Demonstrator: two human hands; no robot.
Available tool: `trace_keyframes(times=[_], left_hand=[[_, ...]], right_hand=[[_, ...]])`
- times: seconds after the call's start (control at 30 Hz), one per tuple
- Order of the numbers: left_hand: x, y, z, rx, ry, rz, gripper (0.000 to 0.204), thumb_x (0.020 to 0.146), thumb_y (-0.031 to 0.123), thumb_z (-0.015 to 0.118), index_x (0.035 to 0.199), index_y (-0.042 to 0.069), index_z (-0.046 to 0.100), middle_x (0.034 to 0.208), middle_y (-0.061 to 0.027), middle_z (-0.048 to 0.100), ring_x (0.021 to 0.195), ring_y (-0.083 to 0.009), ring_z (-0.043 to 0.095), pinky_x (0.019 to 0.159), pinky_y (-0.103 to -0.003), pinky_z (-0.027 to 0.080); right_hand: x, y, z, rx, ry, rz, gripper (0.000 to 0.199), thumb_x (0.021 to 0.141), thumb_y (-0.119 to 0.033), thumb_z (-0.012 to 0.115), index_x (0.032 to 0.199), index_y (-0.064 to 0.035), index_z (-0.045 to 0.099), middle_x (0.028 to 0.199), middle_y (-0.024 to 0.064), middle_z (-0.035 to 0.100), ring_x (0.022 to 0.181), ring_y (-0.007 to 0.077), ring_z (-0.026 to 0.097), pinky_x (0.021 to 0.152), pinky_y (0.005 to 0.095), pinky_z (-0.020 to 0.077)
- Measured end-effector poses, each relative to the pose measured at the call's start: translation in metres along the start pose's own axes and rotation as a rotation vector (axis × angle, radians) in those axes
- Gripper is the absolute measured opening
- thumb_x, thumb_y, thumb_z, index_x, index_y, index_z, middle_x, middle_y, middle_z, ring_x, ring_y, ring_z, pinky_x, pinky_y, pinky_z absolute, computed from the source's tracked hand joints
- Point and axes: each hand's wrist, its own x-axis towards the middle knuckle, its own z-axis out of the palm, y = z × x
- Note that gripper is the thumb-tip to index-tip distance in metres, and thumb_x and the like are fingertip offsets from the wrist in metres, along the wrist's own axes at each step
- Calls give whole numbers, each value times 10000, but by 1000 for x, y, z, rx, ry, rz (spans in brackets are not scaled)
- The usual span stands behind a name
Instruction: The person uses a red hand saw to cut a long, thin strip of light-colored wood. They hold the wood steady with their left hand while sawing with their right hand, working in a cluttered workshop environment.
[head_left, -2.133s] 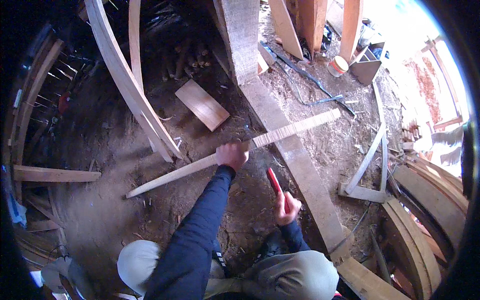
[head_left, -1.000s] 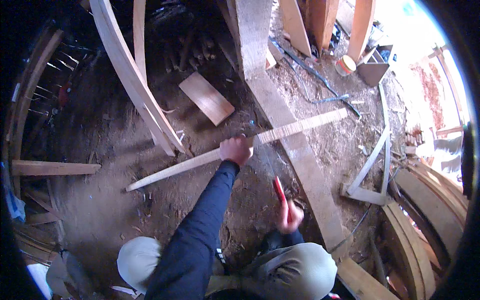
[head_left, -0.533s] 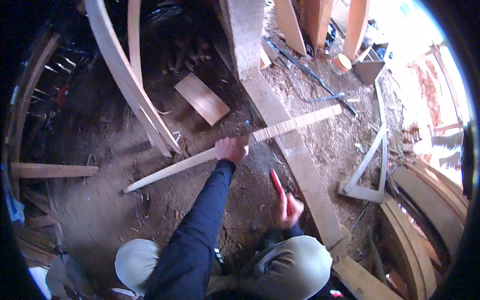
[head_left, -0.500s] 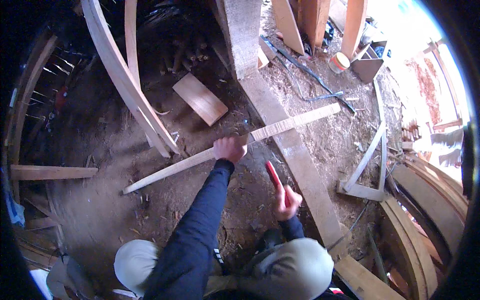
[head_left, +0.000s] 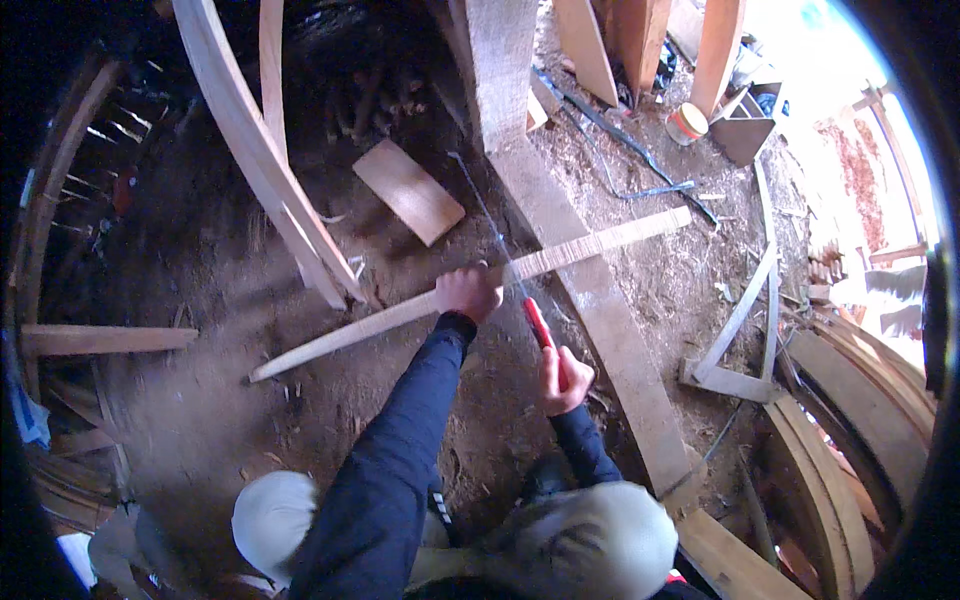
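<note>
My left hand point(head_left: 468, 291) is closed over a long, narrow strip of wood point(head_left: 350, 338) that tapers at its left end. The right part of this strip lies across a thick wooden beam point(head_left: 625, 372). My right hand point(head_left: 566, 381) grips the red handle of a hand saw point(head_left: 538, 322), just to the right of my left hand. Its thin blade stretches forward and crosses the strip close to my left fingers. How deep the blade sits in the wood is too small to make out.
A flat wooden board point(head_left: 410, 192) lies on the dirt floor ahead. Curved timbers point(head_left: 250, 165) rise at the left, and more curved planks point(head_left: 822, 490) stand at the right. Farther back are a small tub point(head_left: 687, 124), a wooden box point(head_left: 742, 137) and a dark strap point(head_left: 640, 150).
My right hand has moved the saw forward and slightly left, and its blade now shows across the strip. My left hand keeps its hold, with little shift.
</note>
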Motion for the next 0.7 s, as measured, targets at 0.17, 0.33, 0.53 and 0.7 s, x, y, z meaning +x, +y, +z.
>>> trace_keyframes(times=[0.17,0.33,0.53,0.7], left_hand=[[9,-13,16,86,38,17,281,674,365,659,867,162,635,692,-126,660,664,-339,665,587,-487,515],[7,7,-10,-11,19,31,188,639,300,660,749,148,640,695,-133,654,673,-345,659,612,-469,519],[7,1,-9,-4,54,5,162,642,264,652,733,132,670,717,-149,672,684,-343,672,621,-455,535],[0,-8,8,18,1,-5,190,679,317,637,786,162,659,742,-140,680,661,-335,669,618,-474,531]], right_hand=[[-45,3,-33,-67,71,-103,104,858,-92,611,793,-29,664,499,100,514,398,194,525,424,326,389],[-9,0,-10,30,37,-80,335,900,-91,564,603,-51,415,471,96,351,357,204,403,398,323,284],[-26,4,-25,-36,77,-49,300,885,-102,567,602,-47,483,464,84,371,360,191,404,403,325,282],[-11,-4,-10,92,31,7,325,904,-99,563,607,-52,441,481,81,355,367,165,377,403,322,277]])
